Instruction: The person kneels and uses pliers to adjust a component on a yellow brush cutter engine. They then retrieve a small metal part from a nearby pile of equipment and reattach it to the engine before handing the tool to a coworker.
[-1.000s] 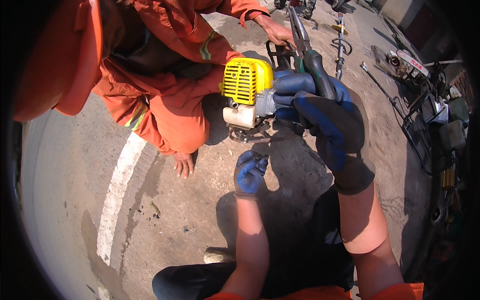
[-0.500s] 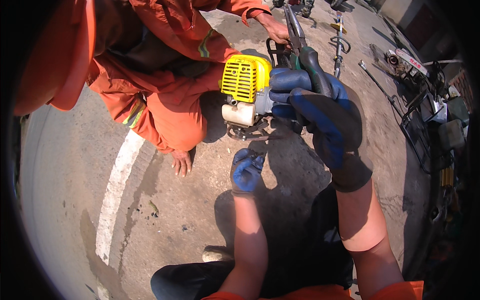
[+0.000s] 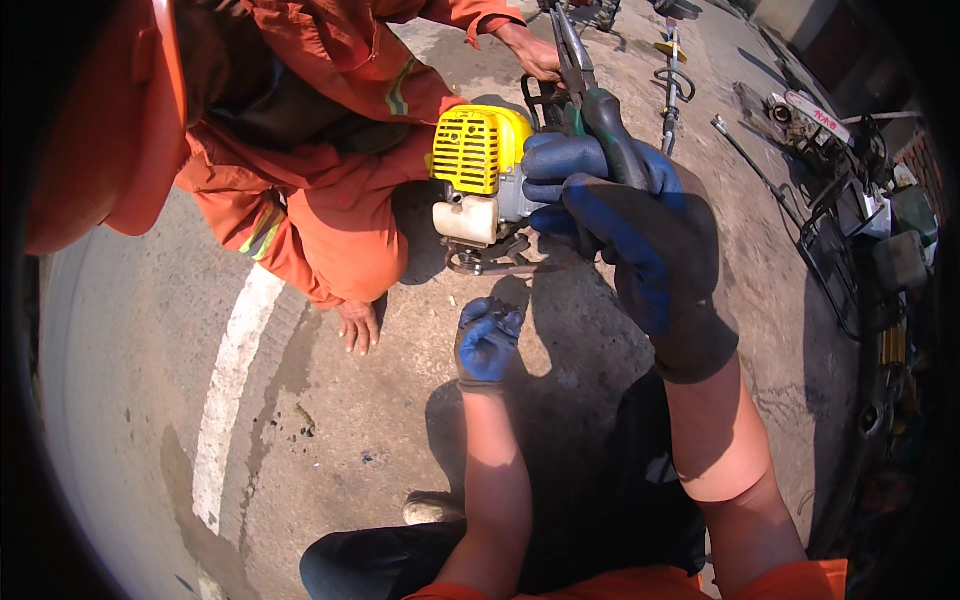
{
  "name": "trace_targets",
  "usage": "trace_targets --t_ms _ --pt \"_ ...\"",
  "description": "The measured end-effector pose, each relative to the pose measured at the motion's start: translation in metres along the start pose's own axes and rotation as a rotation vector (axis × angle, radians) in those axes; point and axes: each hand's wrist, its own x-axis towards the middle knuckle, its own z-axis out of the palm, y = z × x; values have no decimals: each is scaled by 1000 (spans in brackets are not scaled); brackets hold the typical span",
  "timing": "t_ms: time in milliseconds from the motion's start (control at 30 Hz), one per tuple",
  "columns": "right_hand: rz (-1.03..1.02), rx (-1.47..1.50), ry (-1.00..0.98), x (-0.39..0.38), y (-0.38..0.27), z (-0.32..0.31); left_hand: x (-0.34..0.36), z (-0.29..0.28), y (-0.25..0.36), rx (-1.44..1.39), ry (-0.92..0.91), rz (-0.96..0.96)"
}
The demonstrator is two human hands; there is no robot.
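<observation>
Raised at the right, my right hand (image 3: 650, 250), in a blue and dark glove, is closed around the dark green handles of long-nosed pliers (image 3: 612, 120). The plier jaws point up and away. Lower and nearer the middle, my left hand (image 3: 486, 345), gloved in blue, has its fingers curled in. A small dark thing seems to show at its fingertips, too unclear to name. Beyond my hands sits a small engine (image 3: 468, 150) with a yellow slotted cover and a whitish tank (image 3: 466, 221) beneath. My right glove partly hides the engine's right side.
A co-worker in orange crouches at the left, one bare hand (image 3: 358, 325) on the ground, the other (image 3: 535, 52) by the engine's black handle. Far right lie a chainsaw (image 3: 820, 115), a black metal frame (image 3: 830, 270) and containers. A long pole tool (image 3: 672, 95) lies behind.
The view has shifted slightly, so the engine, co-worker and my gloves appear a little farther left. My right hand keeps its grip on the pliers; my left stays curled.
</observation>
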Motion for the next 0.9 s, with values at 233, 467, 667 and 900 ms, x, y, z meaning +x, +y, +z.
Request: trace_targets --t_ms 233,467,667,900 --pt "415 358 121 10 -22 11 1 -3 0 -26 -31 -13" --pt "416 333 31 5 -19 2 1 -11 -2 -33 -22 -9" --pt "395 279 2 3 1 -4 1 -9 -6 -57 -42 8" --pt "455 238 21 9 -14 3 -2 -25 -6 44 -27 -18"
